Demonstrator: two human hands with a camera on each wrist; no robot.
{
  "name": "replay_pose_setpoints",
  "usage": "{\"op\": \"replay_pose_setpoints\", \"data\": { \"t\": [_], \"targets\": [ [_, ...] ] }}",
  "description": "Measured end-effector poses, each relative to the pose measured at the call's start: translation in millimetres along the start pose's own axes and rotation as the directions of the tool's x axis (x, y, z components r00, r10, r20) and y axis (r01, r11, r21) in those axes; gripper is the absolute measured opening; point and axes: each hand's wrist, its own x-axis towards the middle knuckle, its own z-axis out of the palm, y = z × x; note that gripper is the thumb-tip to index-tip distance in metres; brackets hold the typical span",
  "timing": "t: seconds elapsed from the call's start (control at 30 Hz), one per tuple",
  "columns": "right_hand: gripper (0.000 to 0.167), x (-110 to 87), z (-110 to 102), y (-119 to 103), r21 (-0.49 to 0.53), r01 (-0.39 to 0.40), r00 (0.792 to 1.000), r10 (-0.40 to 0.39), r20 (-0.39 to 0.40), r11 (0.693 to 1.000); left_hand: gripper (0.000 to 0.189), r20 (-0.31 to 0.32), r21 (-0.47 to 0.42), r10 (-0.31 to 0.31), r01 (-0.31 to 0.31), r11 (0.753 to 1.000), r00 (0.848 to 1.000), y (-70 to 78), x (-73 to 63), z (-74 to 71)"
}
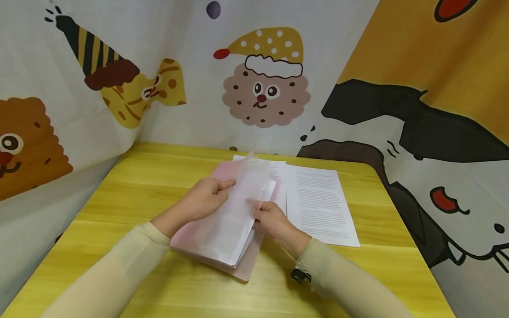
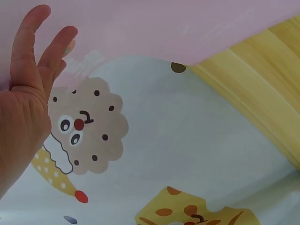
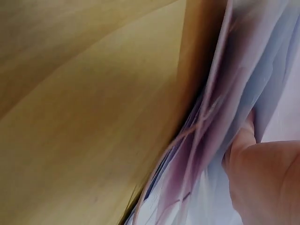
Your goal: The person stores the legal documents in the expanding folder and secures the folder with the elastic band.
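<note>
A pink folder [image 1: 191,234] with clear plastic sleeves [image 1: 234,221] is held tilted above the middle of the table, its pages partly spread. My left hand [image 1: 207,196] lies against the left side of the folder. In the left wrist view its fingers [image 2: 26,51] are extended in front of the pink sheet [image 2: 140,33]. My right hand [image 1: 276,221] pinches the right edge of the sleeves between thumb and fingers. Close by in the right wrist view, the right hand [image 3: 265,173] has its fingertips partly hidden among blurred sleeve edges [image 3: 206,131].
Printed sheets [image 1: 320,205] lie on the yellow wood-grain table [image 1: 381,274] to the right of the folder, some partly behind it. A cartoon-printed curtain [image 1: 171,123] hangs along the table's back and sides. A small black object [image 1: 301,275] is at the right sleeve's cuff.
</note>
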Motion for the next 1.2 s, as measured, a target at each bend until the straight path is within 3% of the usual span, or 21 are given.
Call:
{"op": "replay_pose_setpoints", "data": {
  "t": [0.37, 0.47, 0.57, 0.63, 0.73, 0.83, 0.87, 0.93, 1.0, 1.03, 1.13, 1.2],
  "targets": [
    [0.045, -18.3, -56, -13, -0.053, -0.021, 0.988, 0.013, -0.154, 0.998, 0.047, -0.014, 0.058, 0.028, -0.027, 0.998, 1.0, 9.8, 19.4, -6.1],
    [0.047, -20.2, -56, -19, -0.086, 0.02, 0.989, -0.033, -0.144, 0.996, 0.048, 0.016, 0.044, 0.042, -0.043, 0.998, 0.999, 17.1, 27.5, -4.5],
    [0.046, -22.2, -49, -25, -0.231, 0.102, 0.985, -0.13, -0.112, 0.968, 0.049, 0.043, 0.028, 0.063, -0.064, 0.998, 0.997, 24.3, 34.8, -0.1],
    [0.04, -21.9, -44, -29, -0.387, 0.164, 0.974, -0.211, -0.082, 0.907, 0.048, 0.044, 0.023, 0.079, -0.08, 0.997, 0.996, 28.1, 38.1, 2.8],
    [0.024, -17.5, -37, -33, -0.601, 0.211, 0.953, -0.298, -0.048, 0.771, 0.047, 0.037, 0.021, 0.097, -0.098, 0.995, 0.995, 30.8, 40.1, 5.6],
    [0.036, -11.2, -31, -36, -0.765, 0.234, 0.94, -0.341, 0.02, 0.6, 0.046, 0.04, 0.011, 0.092, -0.093, 0.996, 0.995, 31.1, 39.4, 7.2],
    [0.038, -9.0, -29, -36, -0.798, 0.232, 0.938, -0.344, 0.033, 0.556, 0.046, 0.043, 0.006, 0.088, -0.088, 0.996, 0.995, 30.8, 38.8, 7.5],
    [0.041, -4.1, -25, -37, -0.832, 0.228, 0.941, -0.335, 0.054, 0.505, 0.047, 0.049, 0.007, 0.083, -0.084, 0.996, 0.995, 29.3, 37.6, 8.1],
    [0.037, 2.0, -22, -35, -0.815, 0.22, 0.952, -0.301, 0.059, 0.535, 0.048, 0.052, 0.014, 0.089, -0.09, 0.996, 0.995, 25.0, 36.5, 9.2],
    [0.033, 4.7, -21, -33, -0.791, 0.207, 0.96, -0.274, 0.052, 0.575, 0.049, 0.048, 0.023, 0.095, -0.097, 0.995, 0.994, 22.2, 35.6, 9.5],
    [0.019, 9.8, -23, -25, -0.66, 0.148, 0.985, -0.167, 0.035, 0.737, 0.048, 0.031, 0.038, 0.094, -0.095, 0.995, 0.995, 11.4, 29.0, 10.0],
    [0.028, 9.6, -30, -21, -0.566, 0.111, 0.993, -0.11, 0.037, 0.817, 0.048, 0.009, 0.047, 0.084, -0.084, 0.995, 0.996, 3.3, 22.0, 9.3]
  ]
}}
